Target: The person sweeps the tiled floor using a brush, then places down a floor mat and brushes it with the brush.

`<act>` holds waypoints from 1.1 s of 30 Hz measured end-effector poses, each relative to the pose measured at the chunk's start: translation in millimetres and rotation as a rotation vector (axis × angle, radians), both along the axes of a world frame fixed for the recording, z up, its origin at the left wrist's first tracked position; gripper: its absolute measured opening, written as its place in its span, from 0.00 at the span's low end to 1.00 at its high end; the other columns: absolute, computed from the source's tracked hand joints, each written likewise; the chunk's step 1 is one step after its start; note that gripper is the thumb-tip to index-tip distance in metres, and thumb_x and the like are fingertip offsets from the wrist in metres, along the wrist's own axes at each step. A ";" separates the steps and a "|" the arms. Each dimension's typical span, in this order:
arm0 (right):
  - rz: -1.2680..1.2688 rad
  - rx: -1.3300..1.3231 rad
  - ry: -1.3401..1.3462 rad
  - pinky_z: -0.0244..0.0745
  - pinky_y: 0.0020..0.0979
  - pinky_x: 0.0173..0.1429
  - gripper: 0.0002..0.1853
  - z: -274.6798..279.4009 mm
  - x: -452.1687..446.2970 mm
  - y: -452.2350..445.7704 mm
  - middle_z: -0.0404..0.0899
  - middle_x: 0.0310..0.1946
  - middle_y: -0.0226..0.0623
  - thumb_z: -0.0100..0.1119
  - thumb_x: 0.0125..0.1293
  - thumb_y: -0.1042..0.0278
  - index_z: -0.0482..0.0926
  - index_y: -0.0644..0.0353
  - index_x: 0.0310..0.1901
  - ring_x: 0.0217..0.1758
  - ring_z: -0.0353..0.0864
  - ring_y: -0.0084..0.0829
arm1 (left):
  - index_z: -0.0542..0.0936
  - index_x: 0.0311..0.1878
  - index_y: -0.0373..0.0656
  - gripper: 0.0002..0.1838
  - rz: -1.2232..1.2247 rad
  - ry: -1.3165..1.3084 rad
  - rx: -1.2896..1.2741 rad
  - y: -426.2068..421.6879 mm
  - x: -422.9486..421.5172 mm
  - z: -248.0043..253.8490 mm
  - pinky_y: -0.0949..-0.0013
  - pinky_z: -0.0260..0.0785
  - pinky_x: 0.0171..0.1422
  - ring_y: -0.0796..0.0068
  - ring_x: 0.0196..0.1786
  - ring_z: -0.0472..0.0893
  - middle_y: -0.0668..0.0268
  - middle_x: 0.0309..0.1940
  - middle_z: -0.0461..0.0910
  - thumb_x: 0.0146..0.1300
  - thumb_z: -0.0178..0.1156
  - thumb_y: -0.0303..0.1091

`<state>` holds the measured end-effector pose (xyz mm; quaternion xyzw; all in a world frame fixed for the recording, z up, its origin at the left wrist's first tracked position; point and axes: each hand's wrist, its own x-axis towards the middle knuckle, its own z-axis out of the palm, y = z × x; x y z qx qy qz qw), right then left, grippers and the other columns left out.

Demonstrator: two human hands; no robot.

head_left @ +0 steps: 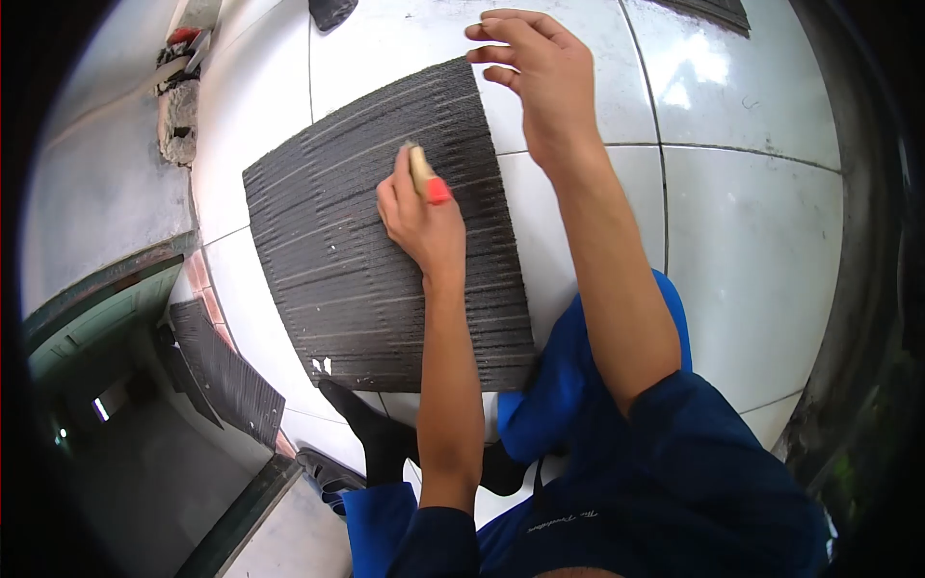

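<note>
My left hand (421, 217) is closed around a short tan tool with a red end (424, 178), over the middle of a dark ribbed mat (337, 250). Motion blurs the tool's far tip, so its kind is unclear. Beyond the mat's far right corner, my right hand (549, 82) hovers above the white tiles. Its fingers are apart and slightly curled, with nothing in them. A few white specks (325, 366) lie near the mat's near left corner.
My black-socked foot (361, 419) is at the mat's near edge, by a dark sandal (326, 474). Another ribbed mat (226, 366) lies at the doorway, left. A dark object (332, 12) and a dark mat edge (713, 12) show at the top. White tiles (752, 241) extend right.
</note>
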<state>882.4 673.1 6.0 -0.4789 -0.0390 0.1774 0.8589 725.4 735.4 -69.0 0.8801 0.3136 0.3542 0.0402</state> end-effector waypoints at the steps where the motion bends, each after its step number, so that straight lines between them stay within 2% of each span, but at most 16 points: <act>1: 0.011 0.008 0.021 0.76 0.27 0.42 0.12 -0.3 -1.8 1.4 0.86 0.36 0.37 0.62 0.62 0.67 0.82 0.66 0.43 0.37 0.84 0.25 | 0.78 0.57 0.28 0.18 -0.083 -0.006 -0.034 -7.0 5.4 -0.4 0.62 0.74 0.37 0.63 0.27 0.80 0.59 0.32 0.81 0.71 0.61 0.32; 4: 0.037 -0.033 -0.013 0.76 0.27 0.43 0.12 4.8 -5.8 -0.9 0.86 0.37 0.36 0.62 0.63 0.67 0.82 0.66 0.43 0.38 0.84 0.25 | 0.78 0.57 0.29 0.18 -0.179 -0.057 -0.560 -31.6 16.4 -0.8 0.63 0.74 0.35 0.68 0.27 0.81 0.58 0.33 0.81 0.71 0.61 0.33; 7: 0.075 0.087 0.107 0.79 0.31 0.45 0.07 7.3 5.3 -6.4 0.84 0.37 0.36 0.62 0.68 0.72 0.82 0.65 0.43 0.37 0.81 0.27 | 0.79 0.57 0.25 0.22 0.011 -0.209 -0.813 -17.0 5.9 6.2 0.72 0.80 0.37 0.74 0.33 0.86 0.57 0.39 0.85 0.74 0.60 0.38; 10: 0.008 0.060 0.006 0.73 0.25 0.41 0.09 21.6 10.7 -24.6 0.83 0.37 0.35 0.60 0.67 0.69 0.80 0.65 0.44 0.36 0.80 0.24 | 0.83 0.50 0.27 0.21 0.251 -0.283 -0.661 11.6 -9.1 12.2 0.68 0.77 0.34 0.68 0.31 0.86 0.53 0.34 0.86 0.73 0.60 0.42; 12: -0.027 0.060 0.033 0.72 0.24 0.40 0.09 18.3 19.6 -26.1 0.83 0.37 0.35 0.60 0.67 0.68 0.81 0.65 0.44 0.36 0.80 0.24 | 0.85 0.45 0.28 0.19 0.245 -0.159 -0.341 26.6 -15.1 7.4 0.66 0.77 0.33 0.66 0.28 0.85 0.55 0.29 0.86 0.73 0.61 0.40; 15: -0.054 0.063 0.041 0.72 0.24 0.40 0.09 17.1 29.2 -28.7 0.83 0.37 0.35 0.59 0.67 0.68 0.81 0.64 0.44 0.36 0.80 0.24 | 0.83 0.48 0.28 0.16 0.180 -0.032 -0.384 2.3 5.3 -6.7 0.63 0.75 0.36 0.69 0.31 0.84 0.56 0.29 0.84 0.71 0.60 0.36; 16: -0.056 0.062 0.041 0.72 0.24 0.40 0.10 16.8 30.3 -30.3 0.83 0.37 0.35 0.59 0.67 0.68 0.81 0.64 0.44 0.36 0.80 0.24 | 0.85 0.45 0.30 0.18 0.077 -0.109 -0.222 -8.1 15.2 -9.9 0.61 0.76 0.41 0.65 0.33 0.85 0.55 0.29 0.85 0.71 0.62 0.40; 18: -0.056 0.056 0.037 0.73 0.24 0.40 0.09 16.3 29.7 -32.3 0.83 0.37 0.35 0.59 0.67 0.68 0.80 0.64 0.44 0.37 0.80 0.24 | 0.85 0.49 0.31 0.18 -0.085 -0.054 -0.695 -32.2 20.1 -9.8 0.62 0.75 0.43 0.67 0.38 0.85 0.54 0.33 0.86 0.71 0.62 0.40; 20: -0.058 0.043 0.021 0.73 0.24 0.40 0.09 16.7 29.2 -32.1 0.83 0.37 0.35 0.59 0.67 0.68 0.80 0.64 0.44 0.37 0.80 0.24 | 0.84 0.50 0.30 0.20 -0.235 0.004 -0.633 -57.0 23.2 11.1 0.64 0.75 0.44 0.68 0.42 0.85 0.53 0.38 0.86 0.72 0.62 0.41; 21: -0.057 0.055 0.049 0.73 0.24 0.41 0.09 18.9 28.7 -32.2 0.83 0.38 0.36 0.59 0.68 0.68 0.80 0.64 0.44 0.37 0.80 0.24 | 0.83 0.49 0.28 0.21 -0.256 -0.144 -0.672 -63.4 23.4 11.5 0.62 0.76 0.44 0.66 0.41 0.86 0.53 0.38 0.87 0.71 0.63 0.42; 24: -0.077 0.101 0.036 0.72 0.24 0.41 0.09 17.3 32.5 -39.5 0.83 0.38 0.36 0.59 0.68 0.67 0.80 0.64 0.44 0.36 0.80 0.25 | 0.82 0.45 0.31 0.13 0.027 -0.354 -0.697 -37.1 15.7 15.0 0.65 0.74 0.43 0.69 0.39 0.84 0.57 0.36 0.84 0.73 0.60 0.35; 26: -0.098 0.091 0.062 0.72 0.24 0.41 0.08 20.2 34.2 -42.3 0.83 0.37 0.34 0.59 0.67 0.67 0.80 0.63 0.43 0.36 0.79 0.24 | 0.81 0.45 0.31 0.13 0.146 -0.252 -0.538 1.0 3.2 20.6 0.68 0.75 0.40 0.70 0.36 0.84 0.58 0.35 0.84 0.74 0.58 0.34; 27: -0.098 0.078 0.069 0.72 0.24 0.41 0.08 21.9 34.4 -42.2 0.83 0.36 0.34 0.59 0.67 0.67 0.80 0.62 0.42 0.36 0.79 0.24 | 0.80 0.44 0.31 0.14 0.284 -0.031 -0.528 11.1 2.8 27.5 0.64 0.76 0.40 0.69 0.35 0.84 0.57 0.35 0.84 0.73 0.59 0.37; 30: -0.069 0.063 0.070 0.72 0.24 0.41 0.08 20.4 30.0 -34.6 0.83 0.36 0.34 0.60 0.66 0.67 0.80 0.62 0.42 0.36 0.80 0.24 | 0.82 0.44 0.32 0.15 0.077 -0.008 -0.398 7.4 14.8 -8.9 0.61 0.75 0.40 0.67 0.36 0.85 0.57 0.35 0.85 0.72 0.61 0.39; 32: -0.051 0.047 0.050 0.72 0.24 0.41 0.08 17.8 27.8 -28.4 0.83 0.36 0.34 0.60 0.66 0.67 0.81 0.62 0.42 0.37 0.80 0.24 | 0.82 0.50 0.33 0.16 -0.142 -0.012 -0.912 -33.9 26.7 10.7 0.59 0.75 0.44 0.64 0.37 0.85 0.57 0.36 0.84 0.71 0.63 0.38; 33: -0.045 0.035 0.045 0.72 0.24 0.41 0.08 16.8 24.6 -26.6 0.83 0.36 0.35 0.60 0.66 0.67 0.81 0.62 0.42 0.37 0.80 0.24 | 0.80 0.53 0.33 0.16 -0.306 -0.012 -0.710 -56.7 28.5 2.8 0.60 0.75 0.47 0.64 0.39 0.85 0.57 0.37 0.84 0.71 0.62 0.36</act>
